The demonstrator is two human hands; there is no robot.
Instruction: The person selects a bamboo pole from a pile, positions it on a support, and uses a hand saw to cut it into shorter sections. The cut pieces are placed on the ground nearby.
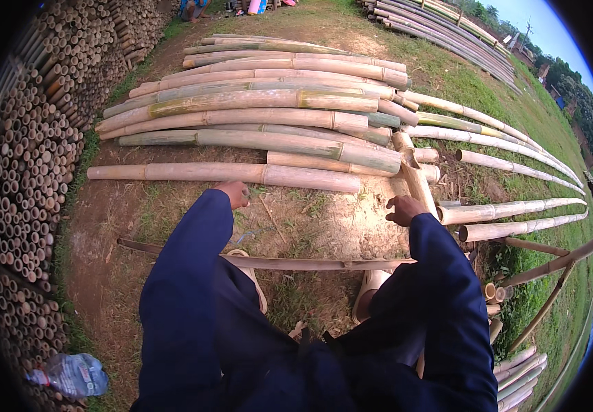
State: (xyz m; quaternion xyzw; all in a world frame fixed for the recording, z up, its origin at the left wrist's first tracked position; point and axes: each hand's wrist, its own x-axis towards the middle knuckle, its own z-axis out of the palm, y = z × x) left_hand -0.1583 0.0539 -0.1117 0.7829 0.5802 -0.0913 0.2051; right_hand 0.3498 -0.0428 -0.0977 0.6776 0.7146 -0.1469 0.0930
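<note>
The left hand is hanging at the near side of the closest bamboo pole, its fingers curling inward; whether they are pinching anything or touching that pole, the view is not showing. The right hand is hovering by a notched bamboo piece, its fingers bending loosely and apparently holding nothing, the forefinger pointing leftward; contact with the piece is impossible to judge. Between the fingers and the body, a flat strip is running crosswise by the shoes. Beyond the fingers, a row of poles is lying side by side, partly overlapping; judging by this, many are already lying together, the closest one is bordering the row's near edge, and neither hand is visibly lifting any. How much is left, the layout is not revealing. Right of the right fingers, more poles are stretching over the grass. Well left of the left fingers, a tall bamboo stack is showing its cut ends, and a plastic bottle is lying toward the lower corner. Farthest off, another pile is resting up and to the right. The right sleeve is covering part of the strip, overlapping poles are hiding one another, the dark rim is cutting off the stack, and shapes along the top edge are appearing too cropped to identify.
</note>
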